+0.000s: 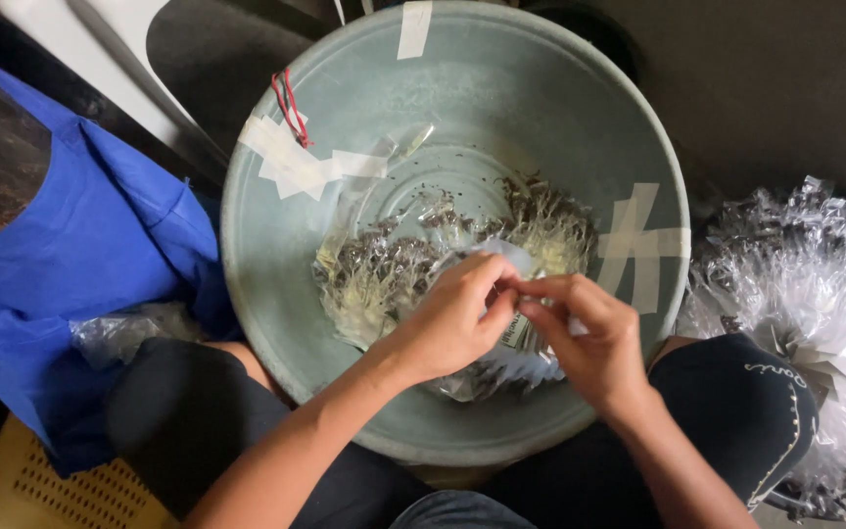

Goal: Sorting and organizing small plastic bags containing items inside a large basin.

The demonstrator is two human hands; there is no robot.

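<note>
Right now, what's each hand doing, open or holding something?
Left hand: closed, pinching the clear plastic bag.
Right hand: closed, pinching the same bag.

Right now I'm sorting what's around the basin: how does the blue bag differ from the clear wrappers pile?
The blue bag is opaque, smooth cloth-like material lying left of the basin; the clear wrappers pile is see-through, crinkled and shiny, lying right of it. The bag is one piece; the pile is many. Both sit outside the basin, beside the person's knees.

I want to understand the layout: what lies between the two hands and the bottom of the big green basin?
In the head view, a clear plastic bag and pale sprouts with dark hulls lie between the hands and the basin.
</note>
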